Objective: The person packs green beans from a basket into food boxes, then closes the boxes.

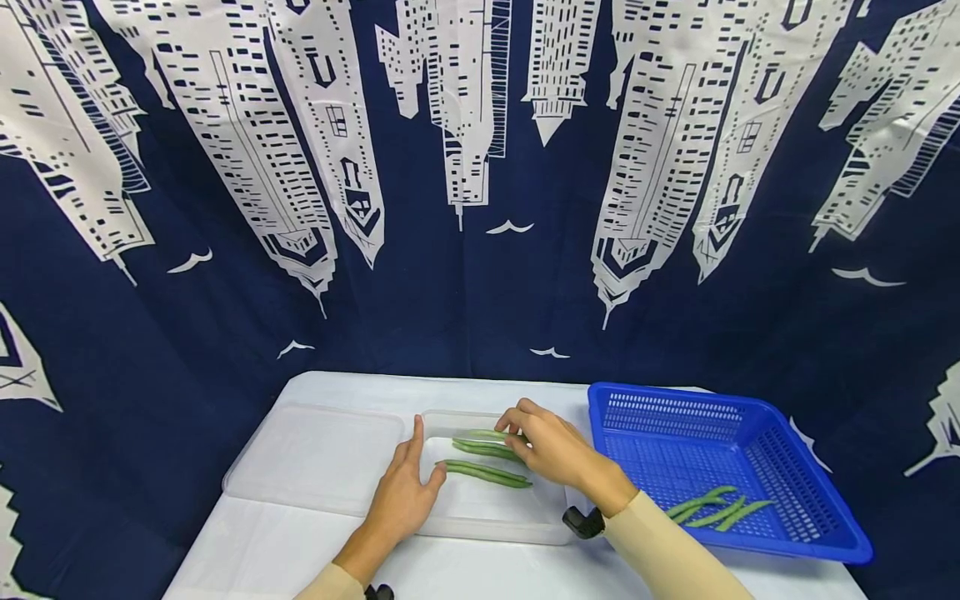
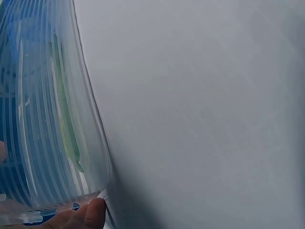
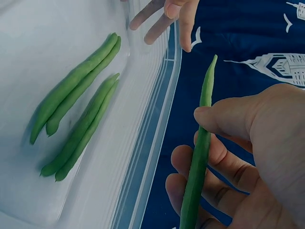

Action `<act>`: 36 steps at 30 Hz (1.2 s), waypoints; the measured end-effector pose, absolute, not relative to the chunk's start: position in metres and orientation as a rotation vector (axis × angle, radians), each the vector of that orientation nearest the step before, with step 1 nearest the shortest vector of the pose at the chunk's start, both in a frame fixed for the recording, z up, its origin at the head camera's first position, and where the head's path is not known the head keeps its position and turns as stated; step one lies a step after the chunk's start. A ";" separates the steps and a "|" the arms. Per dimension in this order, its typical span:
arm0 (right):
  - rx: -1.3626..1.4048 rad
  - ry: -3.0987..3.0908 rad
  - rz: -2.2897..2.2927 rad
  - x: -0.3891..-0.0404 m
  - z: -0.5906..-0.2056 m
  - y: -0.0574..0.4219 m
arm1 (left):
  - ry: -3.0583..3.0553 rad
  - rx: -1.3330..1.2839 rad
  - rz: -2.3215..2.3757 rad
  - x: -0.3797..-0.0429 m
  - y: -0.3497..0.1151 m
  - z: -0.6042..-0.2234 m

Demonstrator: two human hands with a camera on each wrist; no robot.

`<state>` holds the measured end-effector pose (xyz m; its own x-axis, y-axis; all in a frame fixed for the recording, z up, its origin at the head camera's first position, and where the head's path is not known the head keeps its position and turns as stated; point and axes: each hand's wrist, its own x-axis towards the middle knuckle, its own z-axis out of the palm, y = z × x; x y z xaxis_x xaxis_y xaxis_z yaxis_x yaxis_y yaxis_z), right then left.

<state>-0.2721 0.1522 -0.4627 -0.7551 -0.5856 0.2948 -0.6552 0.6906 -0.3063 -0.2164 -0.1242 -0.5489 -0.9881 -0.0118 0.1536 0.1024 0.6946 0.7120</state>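
My right hand [image 1: 551,446] is over the back right of a clear plastic container [image 1: 517,529]. Its thumb and fingers pinch a green bean [image 3: 196,167] near the bean's middle, above the rim in the right wrist view. Two pairs of green beans lie side by side on the container floor, a front pair [image 1: 483,473] and a back pair [image 1: 480,448]. My left hand [image 1: 401,492] rests at the container's left side, index finger stretched toward the back corner and thumb apart from it. In the left wrist view, its fingertips [image 2: 95,212] are at the container's ribbed wall.
To the right is a blue plastic basket [image 1: 795,433] with several green beans [image 1: 720,508] inside. A flat translucent lid [image 1: 318,458] lies left of the container. They stand on a white table [image 1: 480,575], with a navy curtain [image 1: 465,292] of white skyscrapers behind.
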 end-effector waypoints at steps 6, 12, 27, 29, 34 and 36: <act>1.040 -2.756 0.579 -0.283 -0.463 0.139 | -2.770 -0.059 -1.175 -0.218 -0.127 -0.551; 1.047 -2.781 0.575 -0.292 -0.463 0.133 | -2.765 -0.061 -1.190 -0.220 -0.126 -0.554; 1.060 -2.827 0.597 -0.303 -0.477 0.120 | -2.755 -0.063 -1.195 -0.217 -0.125 -0.552; 1.058 -2.829 0.592 -0.303 -0.478 0.119 | -2.752 -0.072 -1.188 -0.217 -0.125 -0.551; 1.049 -2.836 0.591 -0.303 -0.480 0.118 | -2.745 -0.080 -1.180 -0.218 -0.125 -0.551; 1.041 -2.843 0.588 -0.304 -0.481 0.117 | -2.746 -0.079 -1.179 -0.218 -0.126 -0.552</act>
<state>-0.3040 0.1173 -0.4812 -0.7706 -0.6109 0.1815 -0.6328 0.6998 -0.3316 -0.2181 -0.1260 -0.5518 -0.9870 -0.0117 0.1602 0.1081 0.6894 0.7163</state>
